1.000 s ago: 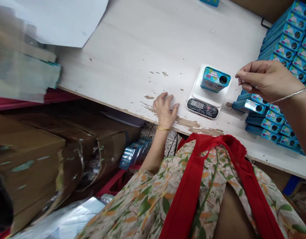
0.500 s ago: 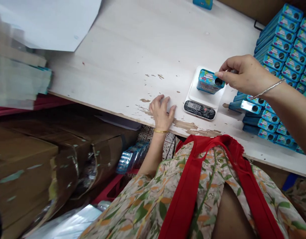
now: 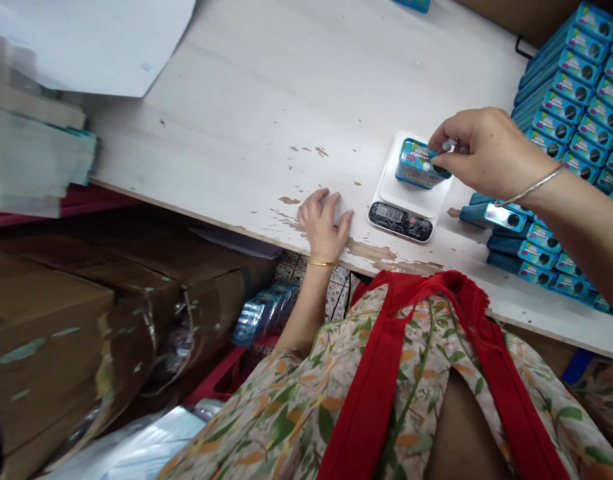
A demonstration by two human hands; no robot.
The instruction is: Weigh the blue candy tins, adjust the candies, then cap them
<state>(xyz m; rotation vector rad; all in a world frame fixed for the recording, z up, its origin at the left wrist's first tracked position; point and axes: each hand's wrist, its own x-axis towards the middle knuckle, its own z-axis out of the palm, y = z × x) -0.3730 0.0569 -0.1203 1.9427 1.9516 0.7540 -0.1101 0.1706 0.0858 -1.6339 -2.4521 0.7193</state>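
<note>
A small blue tin labelled "Caramelo Macizo" stands on the platform of a white digital kitchen scale. Its lid has a dark round hole at the right end. Over that end my right hand is closed, thumb and fingers pinching small pale candies. One more white piece shows on the lid by my thumb tip. The scale's black panel carries a lit display with digits too small to read surely. My left hand rests on the worn table edge left of the scale, fingers spread, holding nothing.
Rows of blue tins are stacked at the right, with a lower group near the scale. White paper and stacked pale sheets lie at the left. Cardboard boxes stand below the table's front edge.
My right fingers have shifted slightly over the tin's hole, and pale candies now show between them, with a white piece on the lid. My left hand stays in place.
</note>
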